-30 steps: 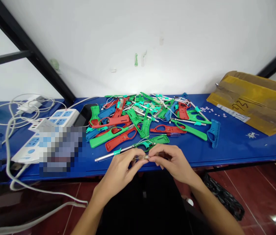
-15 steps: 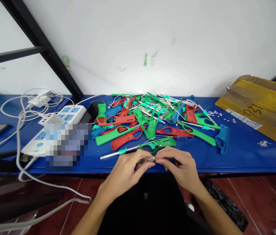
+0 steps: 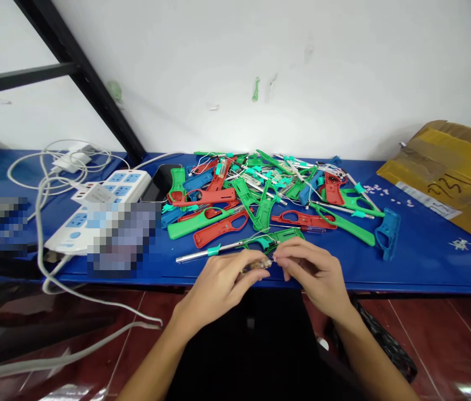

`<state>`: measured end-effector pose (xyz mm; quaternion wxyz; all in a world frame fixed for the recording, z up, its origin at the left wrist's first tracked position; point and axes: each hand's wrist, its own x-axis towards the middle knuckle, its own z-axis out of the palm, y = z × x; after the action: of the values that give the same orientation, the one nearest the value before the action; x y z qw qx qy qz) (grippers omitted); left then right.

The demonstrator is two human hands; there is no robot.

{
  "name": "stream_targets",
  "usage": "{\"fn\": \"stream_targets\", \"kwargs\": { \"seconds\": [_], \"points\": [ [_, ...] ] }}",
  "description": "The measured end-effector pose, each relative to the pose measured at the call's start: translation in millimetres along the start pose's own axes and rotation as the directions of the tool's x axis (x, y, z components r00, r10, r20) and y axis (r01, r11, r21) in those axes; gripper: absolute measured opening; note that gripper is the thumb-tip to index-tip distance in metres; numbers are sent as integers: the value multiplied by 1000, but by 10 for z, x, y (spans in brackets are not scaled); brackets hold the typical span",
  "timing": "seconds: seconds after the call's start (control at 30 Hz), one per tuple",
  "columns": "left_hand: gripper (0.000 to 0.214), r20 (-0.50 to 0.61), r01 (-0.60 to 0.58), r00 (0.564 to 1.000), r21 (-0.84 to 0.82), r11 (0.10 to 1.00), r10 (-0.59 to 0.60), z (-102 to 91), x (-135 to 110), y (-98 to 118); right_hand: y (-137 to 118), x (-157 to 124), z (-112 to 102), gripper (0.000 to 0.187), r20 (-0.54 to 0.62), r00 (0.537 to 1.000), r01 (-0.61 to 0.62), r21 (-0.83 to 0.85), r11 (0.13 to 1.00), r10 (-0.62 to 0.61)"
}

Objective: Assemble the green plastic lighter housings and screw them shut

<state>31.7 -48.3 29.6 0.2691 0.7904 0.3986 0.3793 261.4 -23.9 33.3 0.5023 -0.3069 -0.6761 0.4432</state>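
My left hand is closed on a small translucent brownish part that looks like a lighter's fuel tank, its end poking out past thumb and forefinger. Just right of it, my right hand pinches a tiny whitish piece, too small to name. Right behind both hands lie a green lighter shell half and a silver lighter tube with a band of teal tape. Farther back is a pile of open lighter shells in red, green and blue, mixed with tubes and wires.
On the left of the blue table are a white power strip, coiled white cables, a black phone and blurred-out devices. A taped cardboard box stands at the right, with tiny pale bits near it.
My right fingertips have drawn slightly away from the tank in my left hand, so a small gap shows between them. The camera view has shifted a little.
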Motion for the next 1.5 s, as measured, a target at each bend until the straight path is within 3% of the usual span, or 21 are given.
{"fn": "stream_targets", "kwargs": {
  "seconds": [0.13, 0.43, 0.83, 1.07, 1.5],
  "points": [
    [24, -16, -69, 997, 42, 997, 70, -2, -1, -21, -14, 7, 1, 10, -19, 998, -61, 42, 997, 61],
    [28, 4, -145, 989, 127, 981, 145, 6, -12, -55, -12, -3, -29, 10, 44, 997, -71, 69, 995, 68],
    [25, 61, -133, 990, 83, 988, 128, -54, -9, -58, 19, -39, -38, 12, 112, 991, -79, 49, 996, 73],
    [25, 65, -161, 986, 101, 982, 155, -63, 11, -41, 12, -40, -53, 13, 142, 990, -22, -17, 1000, 25],
    [22, 29, -185, 983, 171, 968, 183, -41, 10, -47, -35, 3, -80, 14, 220, 960, -166, -62, 984, 175]
  ]
}}
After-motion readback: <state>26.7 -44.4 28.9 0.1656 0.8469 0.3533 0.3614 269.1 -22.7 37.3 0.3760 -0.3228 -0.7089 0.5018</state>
